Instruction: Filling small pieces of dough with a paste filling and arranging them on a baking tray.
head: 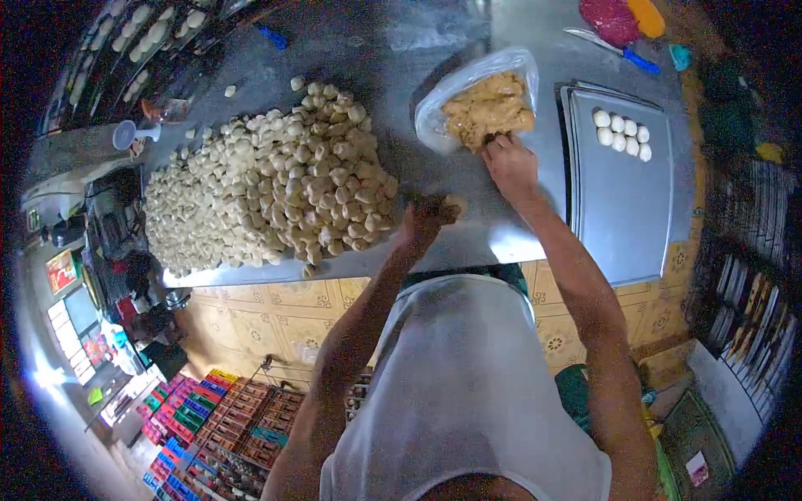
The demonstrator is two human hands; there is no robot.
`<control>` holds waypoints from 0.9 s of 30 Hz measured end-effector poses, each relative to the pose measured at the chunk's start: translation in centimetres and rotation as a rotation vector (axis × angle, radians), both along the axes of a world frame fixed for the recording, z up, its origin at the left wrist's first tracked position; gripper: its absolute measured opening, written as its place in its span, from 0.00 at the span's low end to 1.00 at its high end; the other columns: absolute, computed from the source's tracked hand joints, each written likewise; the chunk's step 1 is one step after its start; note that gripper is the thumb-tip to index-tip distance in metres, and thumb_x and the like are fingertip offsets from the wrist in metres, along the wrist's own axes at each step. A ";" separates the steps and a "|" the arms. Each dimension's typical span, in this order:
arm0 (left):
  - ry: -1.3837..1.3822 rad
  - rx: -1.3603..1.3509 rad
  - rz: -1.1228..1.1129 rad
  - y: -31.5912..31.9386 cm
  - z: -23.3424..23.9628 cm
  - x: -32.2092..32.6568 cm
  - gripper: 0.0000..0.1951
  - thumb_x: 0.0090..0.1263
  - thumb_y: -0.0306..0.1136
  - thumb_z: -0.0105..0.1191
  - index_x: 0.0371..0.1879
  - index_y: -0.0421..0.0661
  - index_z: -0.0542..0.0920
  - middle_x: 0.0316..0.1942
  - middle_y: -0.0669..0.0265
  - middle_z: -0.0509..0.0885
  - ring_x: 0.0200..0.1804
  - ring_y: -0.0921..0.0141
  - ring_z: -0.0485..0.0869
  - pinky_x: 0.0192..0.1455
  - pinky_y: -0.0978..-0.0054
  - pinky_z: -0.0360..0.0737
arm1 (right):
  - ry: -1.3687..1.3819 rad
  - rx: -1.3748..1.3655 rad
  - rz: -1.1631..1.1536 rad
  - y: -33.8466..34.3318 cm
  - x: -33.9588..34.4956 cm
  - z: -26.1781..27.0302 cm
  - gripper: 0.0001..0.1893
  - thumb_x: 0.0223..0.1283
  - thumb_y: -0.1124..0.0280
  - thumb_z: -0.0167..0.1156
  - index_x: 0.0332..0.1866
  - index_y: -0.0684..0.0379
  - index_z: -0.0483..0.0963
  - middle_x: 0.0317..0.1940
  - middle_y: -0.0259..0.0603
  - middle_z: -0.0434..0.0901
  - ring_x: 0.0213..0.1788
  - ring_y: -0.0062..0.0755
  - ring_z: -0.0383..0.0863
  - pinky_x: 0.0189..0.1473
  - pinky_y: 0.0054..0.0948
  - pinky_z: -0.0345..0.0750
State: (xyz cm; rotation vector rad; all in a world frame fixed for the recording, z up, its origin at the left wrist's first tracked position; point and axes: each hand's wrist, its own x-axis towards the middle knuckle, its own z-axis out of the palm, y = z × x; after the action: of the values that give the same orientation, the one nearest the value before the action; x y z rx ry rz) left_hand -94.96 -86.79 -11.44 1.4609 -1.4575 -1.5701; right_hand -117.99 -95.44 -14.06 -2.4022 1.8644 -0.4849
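Note:
My right hand (510,164) has its fingertips in the near edge of a tan, paste-like filling (492,106), which lies in an open clear plastic bag (431,122). Lower and to the left, my left hand (423,219) is in shadow beside a small pale piece of dough (453,203); whether its fingers hold the piece cannot be made out. A large heap of small dough pieces (294,181) spreads over the metal worktable (476,241) to the left. Right of the bag, several smooth white dough balls (617,133) sit in two rows on a metal tray (620,213).
A knife with a blue handle (639,61) lies at the far right near a red bag (608,22). Racks of trays stand at the right (749,332) and upper left (103,69). Stacked plastic crates (238,407) stand on the tiled floor at lower left.

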 end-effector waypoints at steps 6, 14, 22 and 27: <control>0.247 0.344 0.078 -2.4 -2.6 -1.5 0.16 0.71 0.35 0.61 0.51 0.36 0.80 0.41 0.60 0.87 0.44 0.70 0.85 0.52 0.69 0.84 | -0.846 0.926 -0.310 2.0 -1.5 3.7 0.12 0.60 0.65 0.65 0.46 0.56 0.81 0.30 0.42 0.81 0.28 0.28 0.80 0.30 0.30 0.76; 0.871 0.334 0.190 -1.4 -3.5 -1.6 0.15 0.74 0.32 0.58 0.56 0.43 0.80 0.53 0.64 0.85 0.52 0.68 0.85 0.56 0.64 0.83 | -0.385 0.292 -0.038 10.8 5.4 6.0 0.18 0.62 0.78 0.56 0.58 0.64 0.76 0.40 0.45 0.84 0.38 0.31 0.83 0.41 0.27 0.80; 0.560 0.139 -0.141 -2.0 -2.3 -0.7 0.13 0.70 0.33 0.62 0.51 0.43 0.82 0.49 0.64 0.86 0.49 0.66 0.85 0.55 0.64 0.83 | -1.266 0.847 -0.392 9.2 2.7 6.4 0.09 0.59 0.77 0.64 0.45 0.64 0.82 0.36 0.42 0.86 0.37 0.26 0.82 0.42 0.27 0.79; -0.106 -0.006 -0.414 -3.0 1.1 -2.0 0.16 0.73 0.36 0.60 0.53 0.38 0.81 0.46 0.58 0.87 0.46 0.65 0.87 0.50 0.65 0.84 | -0.858 0.504 -0.284 8.8 1.7 5.2 0.13 0.55 0.77 0.67 0.47 0.62 0.82 0.35 0.43 0.86 0.40 0.33 0.85 0.44 0.31 0.80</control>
State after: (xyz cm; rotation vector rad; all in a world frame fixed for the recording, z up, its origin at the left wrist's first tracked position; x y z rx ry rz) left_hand -96.94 -89.79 -10.29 1.3128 -1.9195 -1.7406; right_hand -116.31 -86.62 -8.83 -1.2997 1.6305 -0.7819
